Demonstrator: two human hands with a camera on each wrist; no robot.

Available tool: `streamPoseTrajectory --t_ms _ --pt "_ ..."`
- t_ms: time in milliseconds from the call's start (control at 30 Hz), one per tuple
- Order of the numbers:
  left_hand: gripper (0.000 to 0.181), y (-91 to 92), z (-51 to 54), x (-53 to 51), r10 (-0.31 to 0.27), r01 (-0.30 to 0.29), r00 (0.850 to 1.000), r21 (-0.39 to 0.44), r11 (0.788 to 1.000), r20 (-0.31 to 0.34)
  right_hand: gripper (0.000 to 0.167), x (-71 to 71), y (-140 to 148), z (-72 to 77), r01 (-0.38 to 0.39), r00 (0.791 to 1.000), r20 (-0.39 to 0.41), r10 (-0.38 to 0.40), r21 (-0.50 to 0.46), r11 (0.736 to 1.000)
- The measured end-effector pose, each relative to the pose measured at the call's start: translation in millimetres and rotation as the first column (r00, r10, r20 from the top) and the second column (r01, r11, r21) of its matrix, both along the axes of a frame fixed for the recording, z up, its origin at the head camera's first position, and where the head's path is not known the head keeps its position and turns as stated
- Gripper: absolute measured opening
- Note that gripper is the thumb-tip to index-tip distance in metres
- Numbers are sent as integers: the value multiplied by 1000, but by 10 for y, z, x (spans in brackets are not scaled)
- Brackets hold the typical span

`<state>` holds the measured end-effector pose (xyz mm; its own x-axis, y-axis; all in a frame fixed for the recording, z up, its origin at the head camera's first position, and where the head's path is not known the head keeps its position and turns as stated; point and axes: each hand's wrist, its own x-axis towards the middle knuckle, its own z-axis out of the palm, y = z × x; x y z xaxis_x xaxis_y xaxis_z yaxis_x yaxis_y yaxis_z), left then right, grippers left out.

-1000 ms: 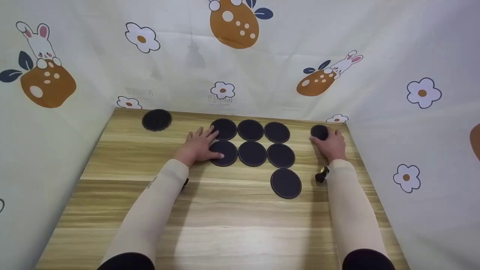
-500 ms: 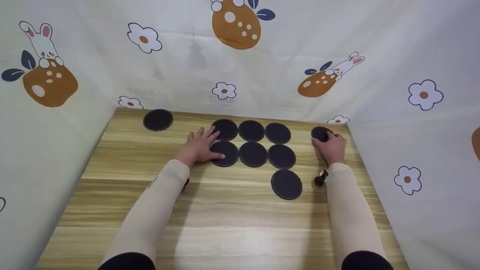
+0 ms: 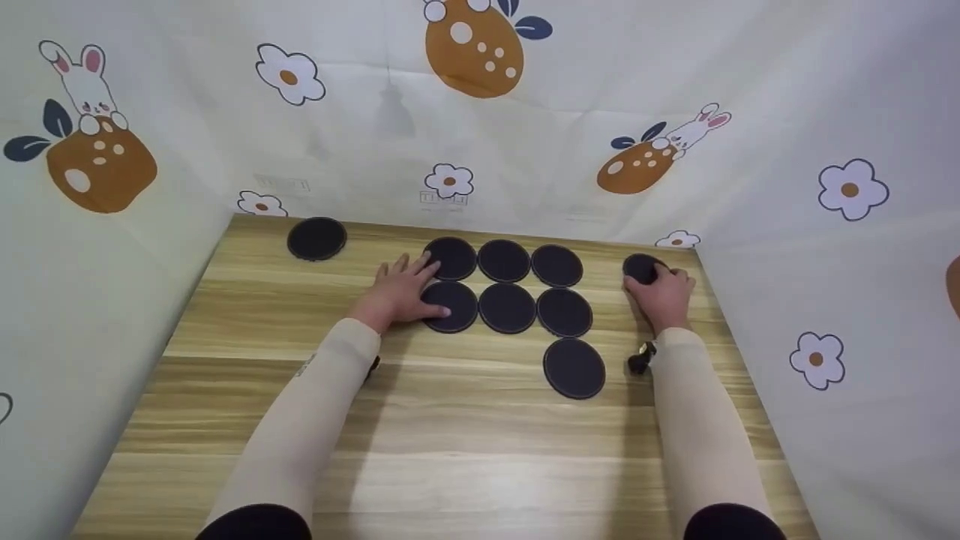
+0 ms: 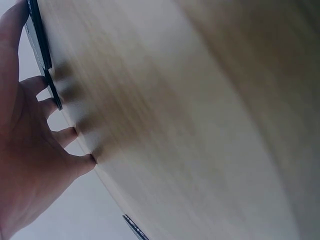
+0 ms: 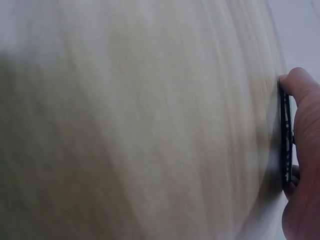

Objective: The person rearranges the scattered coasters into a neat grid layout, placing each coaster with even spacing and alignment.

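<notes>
My left hand rests with spread fingers at the left end of two rows of black round coasters. Its thumb touches the lower-left coaster, and a fingertip touches the upper-left coaster. In the left wrist view the other fingertips press on the wood beside them. On the far right, my right hand holds another coaster at its edges, between thumb and fingers. The right wrist view shows this coaster edge-on, thumb at one end and fingers at the other.
A lone coaster lies at the back left. Below the rows' right end lies one more coaster. The wooden table is bounded by a printed cloth at the back and sides.
More of the coaster at my right hand shows now, and that hand's fingertips have shifted slightly. My left hand keeps its place on the coasters.
</notes>
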<state>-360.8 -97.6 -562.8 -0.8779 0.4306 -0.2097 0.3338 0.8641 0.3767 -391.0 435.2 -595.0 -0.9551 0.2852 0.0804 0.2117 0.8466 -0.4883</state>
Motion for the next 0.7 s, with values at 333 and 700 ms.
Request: streamPoseTrajectory --t_ms 333,700 --pt "107 15 -16 -7 -7 7 1000 -14 1000 6 94 16 34 29 -11 999 31 12 -20 1000" --pt "107 -6 -9 -6 -10 10 1000 -18 1000 -6 90 139 -105 134 -174 984 -48 172 -44 984"
